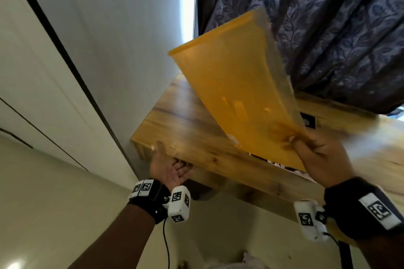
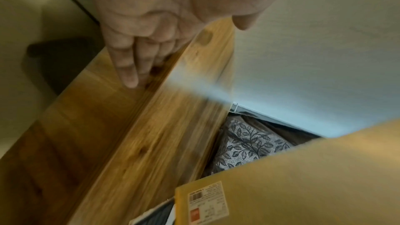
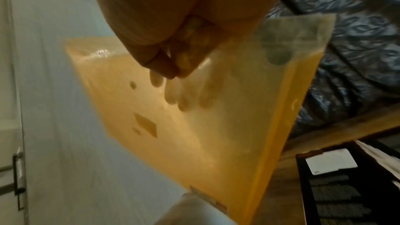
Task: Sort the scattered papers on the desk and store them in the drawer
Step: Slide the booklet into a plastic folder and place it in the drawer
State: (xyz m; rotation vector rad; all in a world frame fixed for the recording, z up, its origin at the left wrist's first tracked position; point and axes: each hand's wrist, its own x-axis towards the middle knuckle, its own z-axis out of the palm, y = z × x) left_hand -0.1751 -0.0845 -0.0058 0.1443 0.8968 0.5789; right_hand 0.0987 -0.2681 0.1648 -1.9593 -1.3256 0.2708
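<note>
While the right hand [image 1: 321,155] pinches the orange folder's [image 1: 236,94] lower corner, thumb on the near face and fingers behind, the folder stands tilted above the wooden desk [image 1: 185,124]. Left hand [image 1: 168,168] reaches palm up to the desk's front edge, fingers extended beneath it, seemingly at the drawer front [image 2: 90,105]; blur obscures contact. Patterned curtain [image 1: 328,17] hangs behind.

Home interior, likely bedroom or study corner. Wooden worktop [image 1: 185,124] set against plain white wall [image 1: 122,35], left of right-hand fingers [image 1: 294,141]. Dark leaf-patterned curtain [image 1: 328,24] hangs beyond them, daylight at its edge. White panelled door [image 1: 28,76] far left, pale tiled floor [image 1: 54,203] below.
</note>
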